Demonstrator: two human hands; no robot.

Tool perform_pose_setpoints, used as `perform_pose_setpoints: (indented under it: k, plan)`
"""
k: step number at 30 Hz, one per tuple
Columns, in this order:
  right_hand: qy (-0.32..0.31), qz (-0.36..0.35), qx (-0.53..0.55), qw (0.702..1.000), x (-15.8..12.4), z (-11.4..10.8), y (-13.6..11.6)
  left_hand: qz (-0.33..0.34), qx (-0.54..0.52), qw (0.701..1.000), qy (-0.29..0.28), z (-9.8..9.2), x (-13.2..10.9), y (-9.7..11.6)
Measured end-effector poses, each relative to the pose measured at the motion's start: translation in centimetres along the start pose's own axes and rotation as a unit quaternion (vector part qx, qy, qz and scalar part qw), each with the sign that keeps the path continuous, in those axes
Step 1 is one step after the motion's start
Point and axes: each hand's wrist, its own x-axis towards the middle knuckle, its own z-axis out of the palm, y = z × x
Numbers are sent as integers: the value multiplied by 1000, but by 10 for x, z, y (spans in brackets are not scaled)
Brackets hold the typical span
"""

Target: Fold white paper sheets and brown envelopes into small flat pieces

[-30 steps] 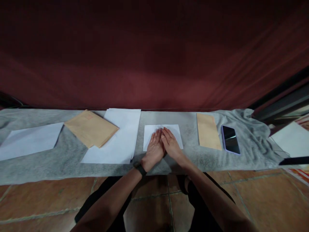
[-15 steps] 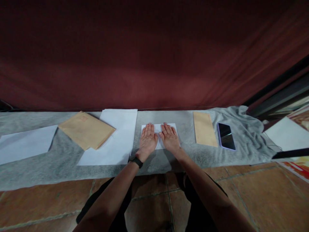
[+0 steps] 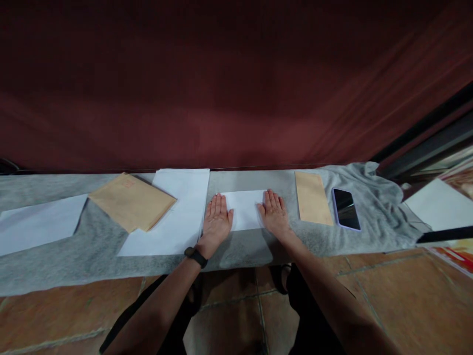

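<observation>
Left hand (image 3: 217,219): flat, thumb spread, at the paper stack's (image 3: 185,207) right edge
Right hand (image 3: 274,215): flat, thumb spread, farther right
Small white sheet (image 3: 246,212): right of the paper stack, touching both hands
Brown envelopes (image 3: 133,199): overlapping the paper stack's left

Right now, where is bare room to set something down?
Bare cloth lies right of the phone, wrinkled; between the leftmost sheet and the paper stack; narrowly, between the right hand and the lone envelope. The left hand and small sheet crowd the stack's right side; the envelope pile overlaps its left.
</observation>
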Motion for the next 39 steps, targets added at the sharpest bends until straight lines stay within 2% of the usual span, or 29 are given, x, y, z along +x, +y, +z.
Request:
perform_pose_setpoints:
  k: [3, 6, 9, 13, 17, 21, 33, 39]
  plan:
    - [-3, 24, -8, 1000, -1, -3, 6, -5, 4, 1000, 5, -3, -7, -2]
    - [21, 35, 9, 999, 1, -8, 4, 4, -7, 1000, 15, -7, -13, 5]
    - [20, -7, 55, 998, -1, -10, -15, 50, -36, 998, 14, -9, -19, 21]
    - [-45, -90, 109, 989, -11, -4, -51, 124, -70, 990, -12, -3, -29, 41]
    - [-70, -121, 107, 984, -18, 2, -62, 152, -73, 985, -24, 5, -33, 44]
    - [-53, -124, 77, 988, -18, -1, -51, 130, -59, 990, -9, 5, -31, 34]
    - [-4, -74, 14, 997, -18, -2, -14, 61, -23, 998, -22, -3, -22, -3]
    - [2, -20, -15, 1000, -13, -6, 8, 21, -16, 1000, -13, -8, -17, -8]
